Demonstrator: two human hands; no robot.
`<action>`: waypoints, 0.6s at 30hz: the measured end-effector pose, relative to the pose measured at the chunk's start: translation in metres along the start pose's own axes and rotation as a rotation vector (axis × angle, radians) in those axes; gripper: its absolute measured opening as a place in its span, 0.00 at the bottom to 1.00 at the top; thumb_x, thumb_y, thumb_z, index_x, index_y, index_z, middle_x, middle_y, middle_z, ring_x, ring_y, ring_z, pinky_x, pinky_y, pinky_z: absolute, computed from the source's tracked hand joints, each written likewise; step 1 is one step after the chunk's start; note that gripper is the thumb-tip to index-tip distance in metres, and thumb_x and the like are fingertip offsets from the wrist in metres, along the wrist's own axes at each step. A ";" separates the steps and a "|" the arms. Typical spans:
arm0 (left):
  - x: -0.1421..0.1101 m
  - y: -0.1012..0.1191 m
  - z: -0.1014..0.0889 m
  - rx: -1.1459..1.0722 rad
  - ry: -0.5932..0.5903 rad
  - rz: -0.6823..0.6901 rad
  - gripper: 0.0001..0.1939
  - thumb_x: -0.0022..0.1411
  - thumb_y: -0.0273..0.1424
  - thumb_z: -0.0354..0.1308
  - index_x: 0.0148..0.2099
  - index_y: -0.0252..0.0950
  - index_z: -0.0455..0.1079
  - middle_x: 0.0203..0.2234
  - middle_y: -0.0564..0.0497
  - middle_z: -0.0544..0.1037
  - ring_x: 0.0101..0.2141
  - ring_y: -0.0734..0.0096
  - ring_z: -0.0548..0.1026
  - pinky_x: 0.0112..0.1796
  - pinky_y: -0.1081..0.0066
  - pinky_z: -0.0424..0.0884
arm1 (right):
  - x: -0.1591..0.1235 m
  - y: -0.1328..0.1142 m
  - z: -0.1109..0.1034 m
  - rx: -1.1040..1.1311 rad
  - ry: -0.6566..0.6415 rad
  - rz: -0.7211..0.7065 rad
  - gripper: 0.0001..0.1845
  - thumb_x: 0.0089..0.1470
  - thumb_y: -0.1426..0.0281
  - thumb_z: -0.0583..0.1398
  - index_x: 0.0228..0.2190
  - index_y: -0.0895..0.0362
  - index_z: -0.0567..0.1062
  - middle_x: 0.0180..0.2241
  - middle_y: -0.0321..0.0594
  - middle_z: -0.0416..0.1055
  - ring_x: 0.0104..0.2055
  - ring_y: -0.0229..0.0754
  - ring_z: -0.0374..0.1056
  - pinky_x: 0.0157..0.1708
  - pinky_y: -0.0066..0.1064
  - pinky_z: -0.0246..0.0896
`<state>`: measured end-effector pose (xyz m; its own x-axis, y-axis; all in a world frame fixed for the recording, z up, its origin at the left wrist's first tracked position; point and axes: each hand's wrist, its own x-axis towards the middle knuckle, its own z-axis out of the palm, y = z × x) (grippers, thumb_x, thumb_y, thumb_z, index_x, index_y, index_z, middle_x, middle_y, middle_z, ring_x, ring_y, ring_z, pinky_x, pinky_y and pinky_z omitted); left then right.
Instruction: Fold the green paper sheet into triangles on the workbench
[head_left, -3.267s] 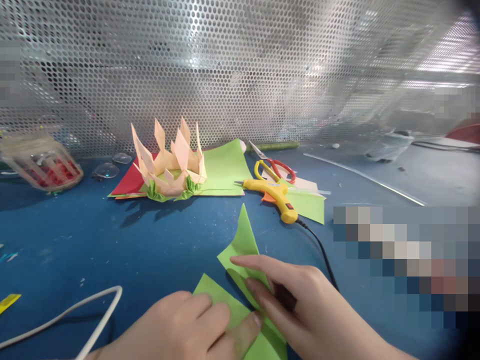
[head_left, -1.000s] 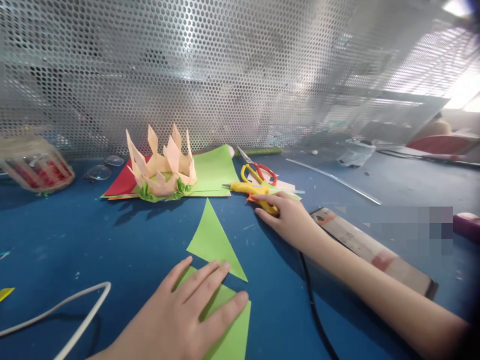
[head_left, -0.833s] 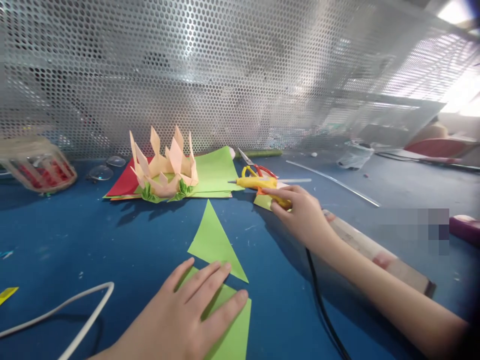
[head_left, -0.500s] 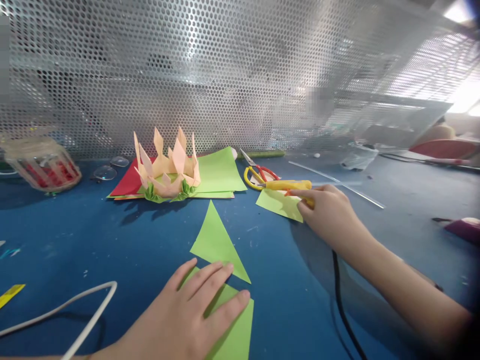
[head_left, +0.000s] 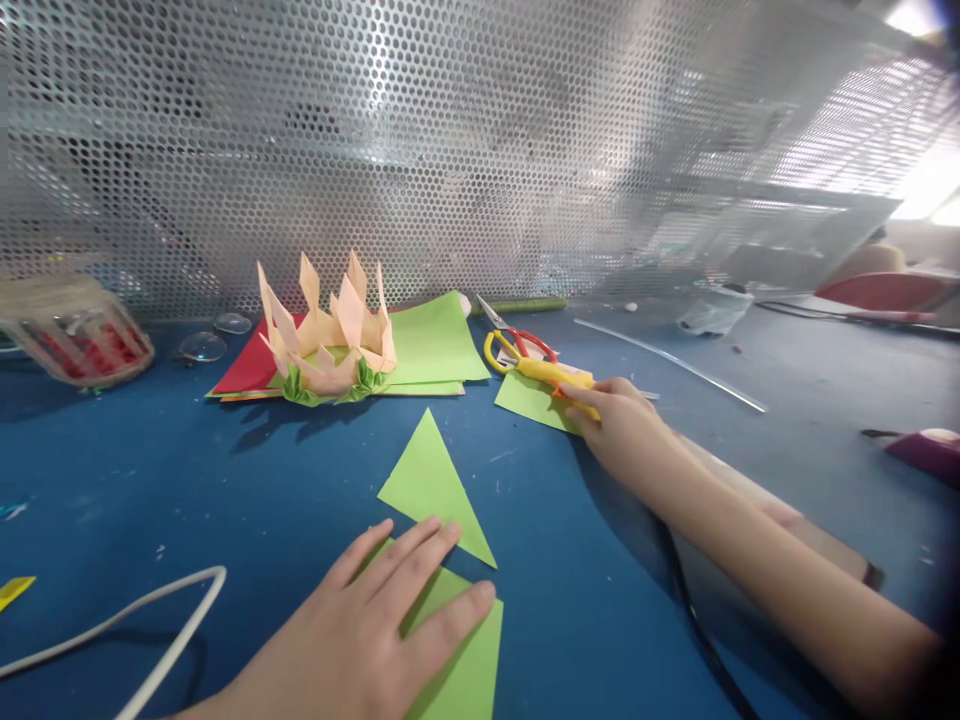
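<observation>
My left hand lies flat with fingers spread on a green paper piece at the front of the table; its fingertips reach the lower edge of a green paper triangle just beyond. On the right, my right hand is closed around the handle of a yellow glue gun with an orange trigger. The gun is over a small green paper piece, its front end beside scissors with red and yellow handles. My fingers partly hide the gun's handle.
A pink paper flower with green leaves stands on stacked coloured paper. Glasses and a jar are at left, near a white cable. A clear stick lies at right. Perforated metal forms the back.
My right hand and the glue gun have shifted left, closer to the scissors, and the gun covers more of the small paper. My left hand stays in place.
</observation>
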<state>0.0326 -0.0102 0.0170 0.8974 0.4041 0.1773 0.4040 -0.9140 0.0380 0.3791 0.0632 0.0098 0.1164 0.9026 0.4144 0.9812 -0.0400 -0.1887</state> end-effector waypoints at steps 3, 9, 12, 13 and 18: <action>-0.001 0.000 0.007 0.029 0.066 0.005 0.31 0.68 0.43 0.52 0.69 0.43 0.55 0.64 0.36 0.68 0.66 0.52 0.63 0.56 0.46 0.70 | -0.003 -0.011 -0.002 0.026 0.052 -0.020 0.15 0.66 0.64 0.61 0.53 0.54 0.73 0.55 0.45 0.71 0.50 0.48 0.72 0.48 0.46 0.71; 0.000 0.004 0.001 0.151 0.182 -0.020 0.23 0.74 0.29 0.38 0.65 0.42 0.62 0.60 0.41 0.75 0.60 0.58 0.72 0.51 0.56 0.75 | -0.025 -0.071 -0.029 0.287 -0.037 -0.247 0.17 0.64 0.65 0.63 0.53 0.56 0.74 0.54 0.48 0.71 0.55 0.51 0.69 0.54 0.48 0.67; -0.001 0.006 -0.007 0.183 0.075 -0.024 0.22 0.75 0.28 0.39 0.66 0.40 0.61 0.62 0.41 0.73 0.61 0.57 0.71 0.52 0.57 0.76 | -0.041 -0.102 -0.042 0.459 -0.255 -0.395 0.28 0.59 0.66 0.66 0.59 0.54 0.70 0.44 0.42 0.76 0.43 0.44 0.74 0.44 0.36 0.73; -0.001 0.006 -0.009 0.191 0.069 -0.021 0.22 0.75 0.28 0.39 0.66 0.40 0.61 0.61 0.42 0.74 0.60 0.56 0.72 0.51 0.56 0.76 | -0.045 -0.109 -0.045 0.498 -0.311 -0.424 0.31 0.57 0.66 0.68 0.60 0.54 0.69 0.42 0.41 0.77 0.43 0.44 0.74 0.44 0.35 0.73; 0.001 0.002 -0.010 0.127 0.184 0.076 0.19 0.77 0.31 0.41 0.61 0.41 0.68 0.53 0.45 0.80 0.53 0.58 0.78 0.51 0.58 0.78 | -0.051 -0.114 -0.046 0.624 -0.465 -0.421 0.35 0.55 0.66 0.70 0.62 0.57 0.69 0.47 0.45 0.74 0.46 0.45 0.73 0.50 0.37 0.70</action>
<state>0.0320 -0.0119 0.0274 0.8832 0.3099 0.3521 0.3660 -0.9248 -0.1042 0.2688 0.0018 0.0508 -0.4434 0.8779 0.1807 0.6499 0.4538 -0.6097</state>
